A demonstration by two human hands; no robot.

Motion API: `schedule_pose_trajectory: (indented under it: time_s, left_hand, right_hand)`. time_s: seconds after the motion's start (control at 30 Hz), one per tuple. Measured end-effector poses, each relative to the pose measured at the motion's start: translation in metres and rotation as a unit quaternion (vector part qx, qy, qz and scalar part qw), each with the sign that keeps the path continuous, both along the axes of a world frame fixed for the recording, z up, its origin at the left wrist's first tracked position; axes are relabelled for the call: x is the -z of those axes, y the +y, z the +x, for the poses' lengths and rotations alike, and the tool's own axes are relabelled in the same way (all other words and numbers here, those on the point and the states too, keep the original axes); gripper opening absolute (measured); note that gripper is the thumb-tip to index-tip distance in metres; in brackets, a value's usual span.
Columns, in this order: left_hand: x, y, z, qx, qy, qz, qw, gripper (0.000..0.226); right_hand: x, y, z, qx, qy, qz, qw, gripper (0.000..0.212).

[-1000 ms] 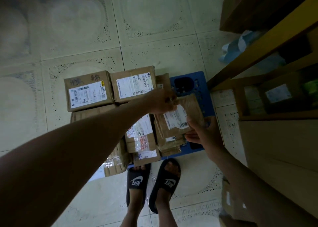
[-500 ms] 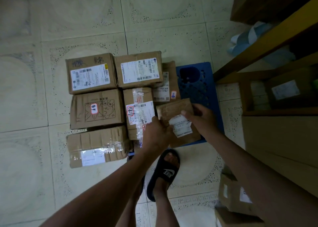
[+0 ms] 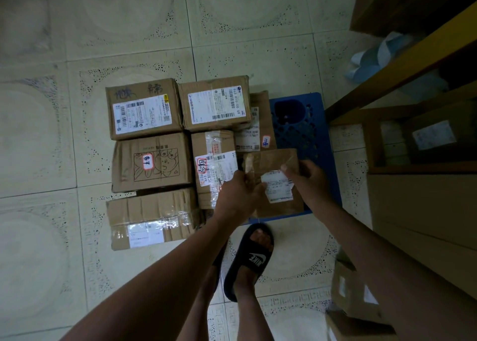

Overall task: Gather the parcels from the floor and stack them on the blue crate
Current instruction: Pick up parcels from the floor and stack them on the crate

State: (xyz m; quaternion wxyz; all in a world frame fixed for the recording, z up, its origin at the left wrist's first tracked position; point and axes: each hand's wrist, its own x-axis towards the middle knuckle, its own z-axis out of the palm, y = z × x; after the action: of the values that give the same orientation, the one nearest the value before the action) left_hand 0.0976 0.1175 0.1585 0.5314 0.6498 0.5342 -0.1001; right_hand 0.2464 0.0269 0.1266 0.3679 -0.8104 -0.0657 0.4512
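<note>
Both hands hold a small flat brown parcel (image 3: 273,169) with a white label over the near part of the blue crate (image 3: 299,131). My left hand (image 3: 238,196) grips its left edge, and my right hand (image 3: 308,179) grips its right side with the thumb on top. Several cardboard parcels lie packed together left of it: two labelled boxes at the back (image 3: 144,109) (image 3: 215,103), a box with a drawing (image 3: 152,162), a taped box (image 3: 152,218) and a narrow taped parcel (image 3: 214,160). Whether the held parcel rests on the crate I cannot tell.
A wooden shelf unit (image 3: 413,56) with boxes on it stands at the right, close to the crate. More parcels (image 3: 353,294) lie on the floor at the lower right. My foot in a black slipper (image 3: 251,255) stands just in front of the crate on the tiled floor.
The view rose from bending over the pile, so more parcels show. Both hands brought the small parcel lower and nearer on the crate; in the last half second little moved.
</note>
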Motion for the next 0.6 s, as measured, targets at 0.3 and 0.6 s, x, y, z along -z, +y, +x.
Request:
schedule_pose_trajectory:
  time_s: [0.3,0.6]
  left_hand:
    - [0.007,-0.005,-0.010,-0.015,0.015,0.016,1.000,0.037]
    - [0.005,-0.002,-0.008,-0.012,0.021,-0.002,1.000,0.043]
  right_hand:
    - [-0.003,-0.007,-0.008,-0.014,0.060,0.010,0.998,0.024]
    - [-0.001,-0.008,-0.005,-0.001,0.077,-0.001,0.997,0.033]
